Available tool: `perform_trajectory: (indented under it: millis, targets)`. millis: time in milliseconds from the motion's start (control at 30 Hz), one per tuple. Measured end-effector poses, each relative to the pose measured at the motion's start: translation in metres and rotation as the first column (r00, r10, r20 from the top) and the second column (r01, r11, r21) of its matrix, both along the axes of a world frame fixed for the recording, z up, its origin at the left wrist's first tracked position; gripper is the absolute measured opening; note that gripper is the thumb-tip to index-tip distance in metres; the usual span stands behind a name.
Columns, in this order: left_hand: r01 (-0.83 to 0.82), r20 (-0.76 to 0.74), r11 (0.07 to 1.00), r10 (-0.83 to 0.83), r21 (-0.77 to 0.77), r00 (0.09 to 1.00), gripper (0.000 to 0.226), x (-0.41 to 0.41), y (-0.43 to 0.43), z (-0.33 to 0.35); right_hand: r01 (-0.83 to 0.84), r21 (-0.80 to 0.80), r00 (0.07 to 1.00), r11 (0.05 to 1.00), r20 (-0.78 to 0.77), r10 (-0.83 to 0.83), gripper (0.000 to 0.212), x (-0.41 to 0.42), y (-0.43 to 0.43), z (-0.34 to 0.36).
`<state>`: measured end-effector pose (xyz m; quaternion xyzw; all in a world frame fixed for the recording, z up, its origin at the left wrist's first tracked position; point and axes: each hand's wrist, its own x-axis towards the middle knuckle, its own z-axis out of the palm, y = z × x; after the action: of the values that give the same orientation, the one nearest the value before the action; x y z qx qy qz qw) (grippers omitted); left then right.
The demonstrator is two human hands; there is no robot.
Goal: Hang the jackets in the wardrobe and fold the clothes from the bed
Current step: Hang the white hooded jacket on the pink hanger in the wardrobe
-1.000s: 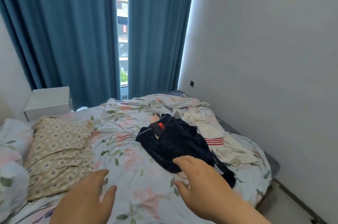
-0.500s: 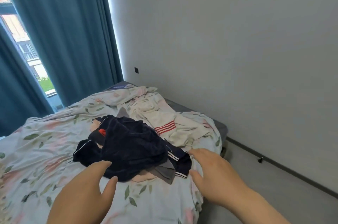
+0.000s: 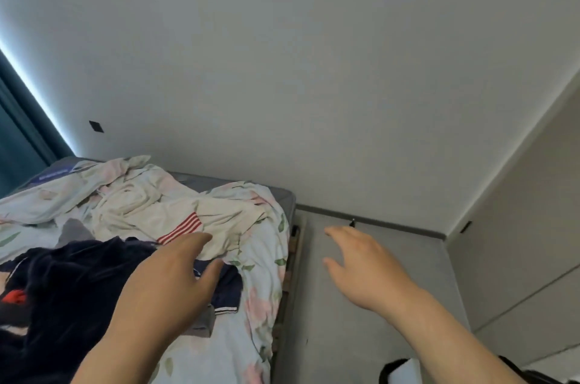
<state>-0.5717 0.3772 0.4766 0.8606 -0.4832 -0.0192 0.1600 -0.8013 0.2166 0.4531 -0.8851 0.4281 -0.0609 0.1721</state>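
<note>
The navy clothes (image 3: 62, 283) lie lower left, under the open fingers of our left hand (image 3: 166, 289); our right hand (image 3: 364, 264), fingers spread and empty, is over the floor (image 3: 323, 339).

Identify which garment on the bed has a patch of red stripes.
The cream garment, crumpled beyond the left hand; the dark navy garment nearer the camera has white trim, no red stripes.

Noted plush, matt cloth on navy garment (image 3: 72, 289), lower left; thin creased cloth on floral bedsheet (image 3: 266, 289); smooth matt finish on wall (image 3: 314, 70) and grey floor (image 3: 329, 346).
</note>
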Motion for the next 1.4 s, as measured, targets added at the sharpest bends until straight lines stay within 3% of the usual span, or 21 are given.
perform_trajectory:
  millis: [267,400,1033,1233,1400]
  targets:
    - [0.176,-0.042,0.984,-0.176,0.001,0.984,0.050,0.001,-0.087,-0.013,0.085,-0.029,0.996,0.996,-0.020,-0.085,0.055,-0.014,-0.045,0.007]
    - [0.187,-0.056,0.982,-0.185,0.025,0.981,0.050,0.022,-0.133,-0.022,0.074,-0.050,0.997,0.996,-0.002,-0.074,0.053,0.001,-0.081,0.010]
    - [-0.005,-0.168,0.997,0.018,0.078,0.986,0.047,0.211,-0.366,-0.074,-0.095,0.003,0.987,0.995,-0.128,0.094,0.053,0.179,-0.362,-0.008]
    - [-0.058,-0.198,0.996,0.070,0.068,0.978,0.047,0.233,-0.390,-0.071,-0.142,0.022,0.980,0.990,-0.136,0.143,0.054,0.211,-0.409,-0.002]
    - [-0.182,-0.220,0.978,0.200,0.099,0.955,0.048,0.253,-0.373,-0.078,-0.318,-0.013,0.942,0.948,-0.118,0.315,0.056,0.262,-0.436,0.007]
